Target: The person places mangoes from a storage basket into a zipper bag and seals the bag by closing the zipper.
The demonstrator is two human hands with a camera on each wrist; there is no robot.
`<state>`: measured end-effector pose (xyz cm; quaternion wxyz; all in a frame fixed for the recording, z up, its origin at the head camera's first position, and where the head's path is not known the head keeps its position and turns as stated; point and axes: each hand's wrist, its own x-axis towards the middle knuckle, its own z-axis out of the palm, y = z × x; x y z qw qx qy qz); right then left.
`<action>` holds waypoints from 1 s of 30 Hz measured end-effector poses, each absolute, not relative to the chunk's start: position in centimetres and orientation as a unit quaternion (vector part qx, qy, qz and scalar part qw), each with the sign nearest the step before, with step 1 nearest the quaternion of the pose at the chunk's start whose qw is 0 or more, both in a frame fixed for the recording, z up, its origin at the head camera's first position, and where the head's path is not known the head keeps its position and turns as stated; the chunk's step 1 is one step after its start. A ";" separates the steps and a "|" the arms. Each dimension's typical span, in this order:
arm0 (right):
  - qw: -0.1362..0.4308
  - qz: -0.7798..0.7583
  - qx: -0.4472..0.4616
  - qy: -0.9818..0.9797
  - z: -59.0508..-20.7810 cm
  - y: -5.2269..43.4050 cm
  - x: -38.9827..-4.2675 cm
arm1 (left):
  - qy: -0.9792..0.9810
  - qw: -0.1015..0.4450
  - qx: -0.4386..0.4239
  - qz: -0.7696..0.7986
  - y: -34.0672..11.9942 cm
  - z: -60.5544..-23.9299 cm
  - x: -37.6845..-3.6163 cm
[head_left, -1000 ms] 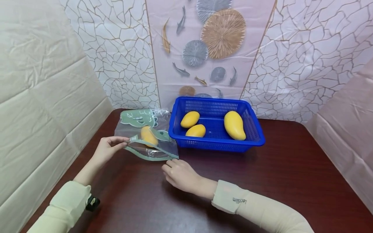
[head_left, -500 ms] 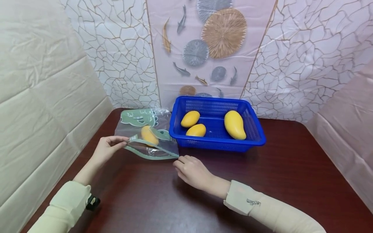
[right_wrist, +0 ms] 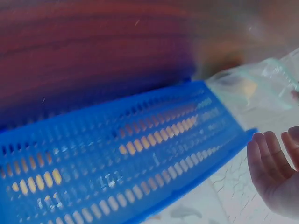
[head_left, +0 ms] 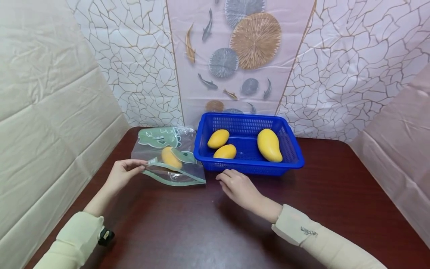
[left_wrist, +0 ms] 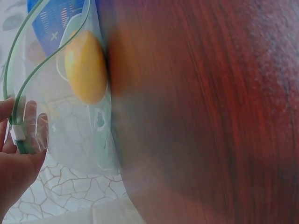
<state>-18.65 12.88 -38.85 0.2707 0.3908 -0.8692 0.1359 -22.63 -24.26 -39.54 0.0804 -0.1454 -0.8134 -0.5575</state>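
My right hand [head_left: 239,186] hovers over the table [head_left: 201,231] with fingers loosely spread, holding nothing, just short of the blue basket's [head_left: 248,168] near wall. My left hand [head_left: 122,173] pinches the zip bag [head_left: 168,157] at its green mouth near the table's left edge. I judge the film limp and slippery, so the stiffer zip strip grips best; 1 mango [head_left: 170,157] weighs it down.
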 end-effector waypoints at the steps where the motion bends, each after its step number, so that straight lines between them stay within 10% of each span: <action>1: 0.270 0.138 0.386 -0.871 -38.7 13.1 -18.8 | -0.813 0.080 -0.146 -0.558 -24.2 -39.6 -22.6; 30: 0.192 0.122 0.342 -0.912 -34.2 16.1 -23.8 | -0.816 0.080 -0.144 -0.555 -24.1 -39.5 -22.6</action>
